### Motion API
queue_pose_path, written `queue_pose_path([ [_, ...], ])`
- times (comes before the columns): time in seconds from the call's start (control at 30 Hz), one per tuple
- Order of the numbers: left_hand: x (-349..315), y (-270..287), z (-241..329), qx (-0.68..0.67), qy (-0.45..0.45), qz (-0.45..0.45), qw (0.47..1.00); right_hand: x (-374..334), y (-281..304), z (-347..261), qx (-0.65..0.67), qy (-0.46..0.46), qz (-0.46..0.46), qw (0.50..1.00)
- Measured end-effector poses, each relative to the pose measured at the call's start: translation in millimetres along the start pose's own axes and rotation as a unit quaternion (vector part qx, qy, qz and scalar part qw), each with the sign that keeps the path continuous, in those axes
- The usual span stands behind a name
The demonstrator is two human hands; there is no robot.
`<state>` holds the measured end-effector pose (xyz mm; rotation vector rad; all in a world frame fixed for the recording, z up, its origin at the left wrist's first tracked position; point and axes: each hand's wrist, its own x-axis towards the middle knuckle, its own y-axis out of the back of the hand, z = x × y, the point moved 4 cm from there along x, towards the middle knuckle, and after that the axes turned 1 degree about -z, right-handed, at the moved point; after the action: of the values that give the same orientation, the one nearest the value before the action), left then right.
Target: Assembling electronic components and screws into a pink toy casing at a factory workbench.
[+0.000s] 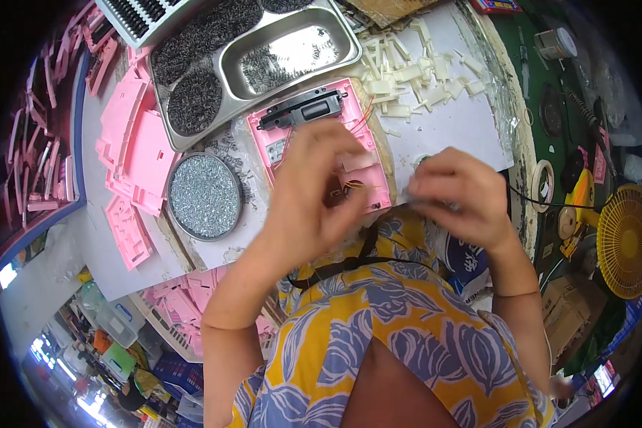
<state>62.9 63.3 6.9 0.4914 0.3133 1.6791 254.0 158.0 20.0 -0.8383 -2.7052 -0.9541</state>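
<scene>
Progress, judged from the bench: your pink shell (367,182) lies open-side up on the white sheet (464,121), black module (303,110) already seated along its far edge, red/orange wires (353,187) loose near the middle, so I'd call assy partway, wiring and closing not yet done. Left hand (310,189) hovers over the shell's centre, fingers curled and pinched toward a small pale block (358,161); can't tell if it's actually gripped or only touched. Right hand (455,192) sits just right of the shell at its near corner, fingers closed in a pinch on something small and greyish; item too hidden to ID. Shell is thus directly under your left hand and beside your right, touching neither palm as far as visible. Stock left to work: pink parts (132,153) stacked at left, white clips (414,78) heaped beyond the shell, round dish (205,196) of screws nr left edge of shell, steel tray (292,50) w/ springs at far side. Qty of finished units not visible.
</scene>
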Motion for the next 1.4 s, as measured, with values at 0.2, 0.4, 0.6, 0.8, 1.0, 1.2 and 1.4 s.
queue_pose_path([
  [0.2,25.4,-10.4,-12.8,0.338,-0.081,0.040,0.937,-1.0,2.8,22.2,-0.007,-0.030,0.072,0.997],
  [0.4,-9.4,17.7,-24.2,0.183,-0.079,0.109,0.974,6.8,-8.2,23.1,-0.077,0.085,0.085,0.990],
  [0.6,-40.4,24.7,-45.0,0.091,-0.029,0.238,0.966,43.4,-29.2,33.6,-0.096,0.129,0.043,0.986],
  [0.8,-43.4,26.2,-47.2,0.102,-0.049,0.236,0.965,71.0,-37.8,41.9,-0.156,0.031,-0.030,0.987],
  [1.0,-36.7,29.1,-52.6,0.073,-0.040,0.244,0.966,81.0,-38.7,24.6,-0.262,0.022,-0.071,0.962],
  [1.2,-16.9,32.5,-48.5,0.055,-0.036,0.250,0.966,88.3,-48.9,9.9,-0.366,0.030,-0.123,0.922],
  [1.4,-5.4,39.2,-52.1,0.029,-0.037,0.222,0.974,88.6,-40.9,14.6,-0.310,0.040,-0.096,0.945],
])
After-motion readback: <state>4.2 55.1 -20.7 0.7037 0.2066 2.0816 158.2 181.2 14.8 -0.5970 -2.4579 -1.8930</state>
